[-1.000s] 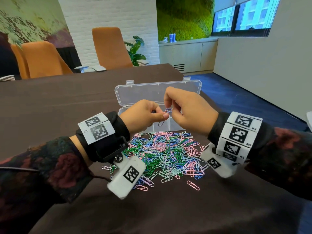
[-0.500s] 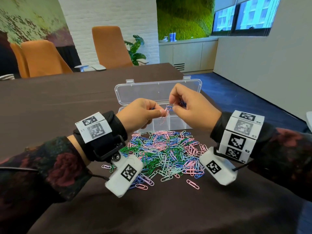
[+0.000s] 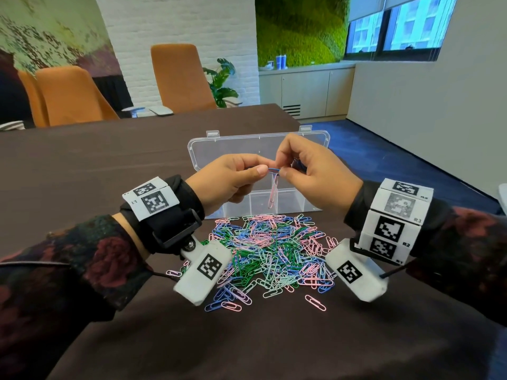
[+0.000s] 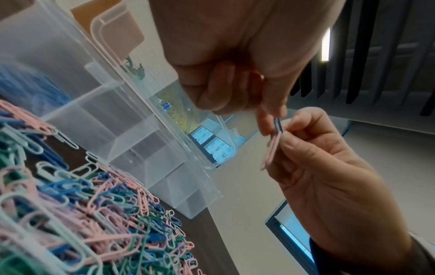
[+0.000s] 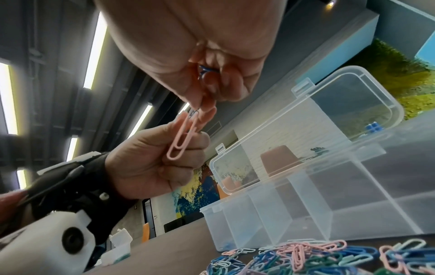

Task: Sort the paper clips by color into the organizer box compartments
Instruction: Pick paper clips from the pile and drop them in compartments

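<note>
The left hand (image 3: pixel 227 178) has its fingers curled, thumb and forefinger pinching a blue paper clip (image 4: pixel 277 125) that is hooked through a pink paper clip (image 3: pixel 273 192) hanging over the clear organizer box (image 3: pixel 290 200). The right hand (image 3: pixel 315 174) pinches the same linked pair and has more blue clips tucked under its curled fingers. Sorting looks barely begun: some blue clips show in one box compartment, while the mixed pile of clips (image 3: pixel 269 256) on the table (image 3: pixel 82 165) remains.
</note>
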`<state>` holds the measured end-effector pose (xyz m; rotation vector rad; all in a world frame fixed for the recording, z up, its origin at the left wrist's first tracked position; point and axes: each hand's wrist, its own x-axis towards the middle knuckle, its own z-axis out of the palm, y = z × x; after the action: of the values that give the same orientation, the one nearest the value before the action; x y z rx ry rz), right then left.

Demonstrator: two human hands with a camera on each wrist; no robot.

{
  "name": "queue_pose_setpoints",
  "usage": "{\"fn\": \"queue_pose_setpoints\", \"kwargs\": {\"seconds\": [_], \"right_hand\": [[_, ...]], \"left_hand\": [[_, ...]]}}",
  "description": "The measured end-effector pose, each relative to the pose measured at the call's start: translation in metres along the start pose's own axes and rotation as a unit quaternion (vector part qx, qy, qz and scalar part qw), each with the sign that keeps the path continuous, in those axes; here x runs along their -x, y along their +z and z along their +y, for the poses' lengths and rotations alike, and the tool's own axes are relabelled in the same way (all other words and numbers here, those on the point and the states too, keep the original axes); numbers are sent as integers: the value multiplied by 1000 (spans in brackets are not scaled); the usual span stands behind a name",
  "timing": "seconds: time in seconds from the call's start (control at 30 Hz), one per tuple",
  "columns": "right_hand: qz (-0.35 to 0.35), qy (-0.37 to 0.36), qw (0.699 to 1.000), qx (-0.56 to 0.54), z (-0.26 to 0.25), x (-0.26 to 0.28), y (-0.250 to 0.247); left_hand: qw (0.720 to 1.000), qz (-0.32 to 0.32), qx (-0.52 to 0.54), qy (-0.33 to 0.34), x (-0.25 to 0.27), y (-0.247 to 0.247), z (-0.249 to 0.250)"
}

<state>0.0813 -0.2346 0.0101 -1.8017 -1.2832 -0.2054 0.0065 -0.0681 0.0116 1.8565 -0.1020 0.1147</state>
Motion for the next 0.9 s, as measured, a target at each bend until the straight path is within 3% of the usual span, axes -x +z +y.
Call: {"fn": "queue_pose_setpoints", "kwargs": {"seconds": [0.17, 0.67, 0.9], "right_hand": [[18, 33, 997, -73, 1, -6, -3], [10, 26, 997, -74, -2, -6, -4], [28, 24, 997, -64, -3, -6, -3]], "left_hand": [[999, -48, 4, -8, 4, 4, -3], [995, 0, 88, -40, 5, 13, 6], [992, -11, 120, -43, 7, 15, 3]]}}
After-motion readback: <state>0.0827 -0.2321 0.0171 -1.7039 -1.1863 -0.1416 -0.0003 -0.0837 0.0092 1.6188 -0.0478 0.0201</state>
